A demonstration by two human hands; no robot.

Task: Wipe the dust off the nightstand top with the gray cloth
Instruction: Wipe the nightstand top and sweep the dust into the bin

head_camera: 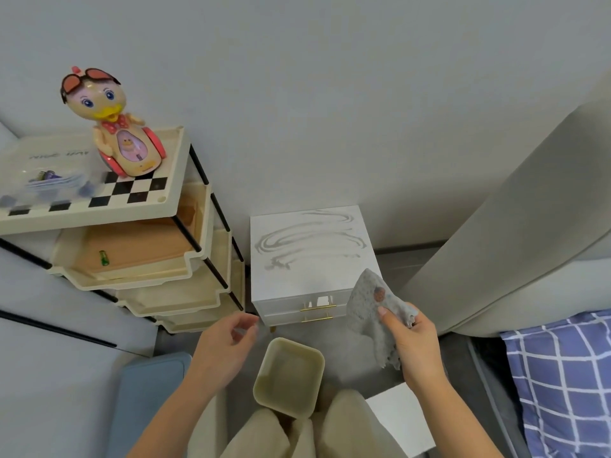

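A small white nightstand with gold drawer handles stands on the floor against the wall. Curved grey streaks of dust cross the far half of its top. My right hand is shut on the gray cloth, which hangs crumpled at the nightstand's front right corner, above the floor. My left hand hovers in front of the nightstand's left front corner, fingers apart and holding nothing.
A cream tiered shelf stands left of the nightstand, with a duck toy on its checkered top tray. A beige bin sits on the floor by my knees. A bed with a blue checked pillow lies to the right.
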